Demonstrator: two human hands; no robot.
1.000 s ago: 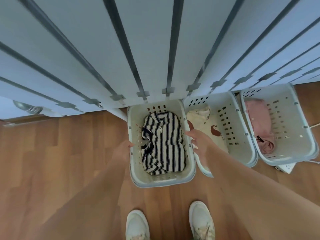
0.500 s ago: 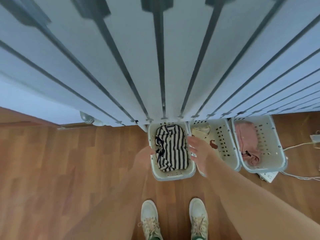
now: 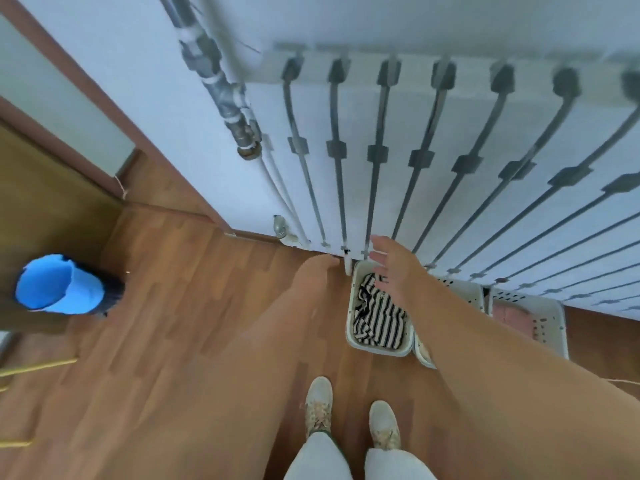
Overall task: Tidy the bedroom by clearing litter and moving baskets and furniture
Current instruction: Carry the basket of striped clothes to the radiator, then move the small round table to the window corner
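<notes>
Three white laundry baskets stand in a row on the wood floor below the radiator. The left basket [image 3: 377,350] holds a black-and-cream striped garment [image 3: 381,320]. My right arm covers most of the middle basket [image 3: 462,289]. The right basket [image 3: 550,323] holds a pink garment [image 3: 509,315]. My right hand [image 3: 391,268] hovers above the far end of the left basket with its fingers spread, holding nothing. My left hand [image 3: 318,268] is blurred and hangs in the air left of that basket, touching nothing.
A white radiator [image 3: 450,168] with grey pipes [image 3: 225,95] runs along the wall behind the baskets. A blue bin [image 3: 59,285] stands on the floor at the far left by a brown door. My shoes [image 3: 318,407] are just short of the left basket.
Both hands have let go of the striped-garment basket's sides and lifted away. The view has risen and pulled back, so the baskets look smaller and the blue bin has come into sight.
</notes>
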